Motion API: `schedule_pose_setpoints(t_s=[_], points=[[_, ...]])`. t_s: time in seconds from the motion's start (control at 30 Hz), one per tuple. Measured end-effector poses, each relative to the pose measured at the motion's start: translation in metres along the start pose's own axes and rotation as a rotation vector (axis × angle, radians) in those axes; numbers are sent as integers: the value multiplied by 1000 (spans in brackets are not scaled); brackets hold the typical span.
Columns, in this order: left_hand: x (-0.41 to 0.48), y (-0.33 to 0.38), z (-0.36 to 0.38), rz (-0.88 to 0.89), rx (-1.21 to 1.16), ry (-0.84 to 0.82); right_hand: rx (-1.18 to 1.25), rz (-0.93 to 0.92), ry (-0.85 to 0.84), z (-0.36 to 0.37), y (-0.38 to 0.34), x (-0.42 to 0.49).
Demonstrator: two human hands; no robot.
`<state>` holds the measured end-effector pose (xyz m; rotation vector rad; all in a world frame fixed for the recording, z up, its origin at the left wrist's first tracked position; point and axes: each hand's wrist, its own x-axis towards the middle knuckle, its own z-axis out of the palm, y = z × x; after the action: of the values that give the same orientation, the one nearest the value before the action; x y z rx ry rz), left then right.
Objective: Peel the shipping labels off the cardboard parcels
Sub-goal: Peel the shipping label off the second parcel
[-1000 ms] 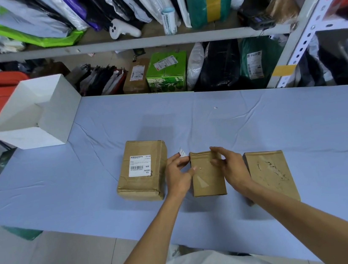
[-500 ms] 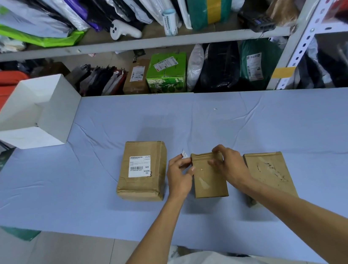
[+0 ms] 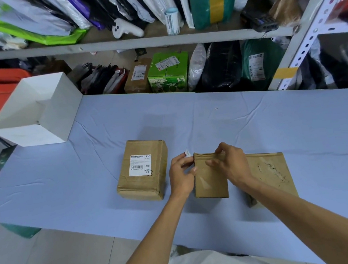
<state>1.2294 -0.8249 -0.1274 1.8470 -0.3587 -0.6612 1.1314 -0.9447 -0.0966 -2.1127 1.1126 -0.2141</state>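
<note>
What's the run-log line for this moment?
left hand: pinches white scrap | right hand: grips middle parcel | left parcel: label on

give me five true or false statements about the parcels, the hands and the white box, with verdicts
1. The left parcel still bears its label. True.
2. The right parcel has an intact label. False: only torn residue shows on its top.
3. The left hand pinches a white scrap. True.
4. The white box stands at the right end of the table. False: it stands at the far left corner.
5. The right hand rests on the left parcel. False: it holds the middle parcel at its top edge.
</note>
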Motion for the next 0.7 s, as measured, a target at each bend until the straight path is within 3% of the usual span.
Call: schedule_pose_setpoints(t_s=[0.2, 0.53, 0.7], points=[[3, -2, -4, -6, -35, 11, 12, 4, 22, 6, 3, 1], [18, 18, -29, 77, -110, 224, -104, 17, 4, -3, 9, 5], [23, 35, -27, 51, -166, 180, 17, -38, -1, -6, -3, 9]])
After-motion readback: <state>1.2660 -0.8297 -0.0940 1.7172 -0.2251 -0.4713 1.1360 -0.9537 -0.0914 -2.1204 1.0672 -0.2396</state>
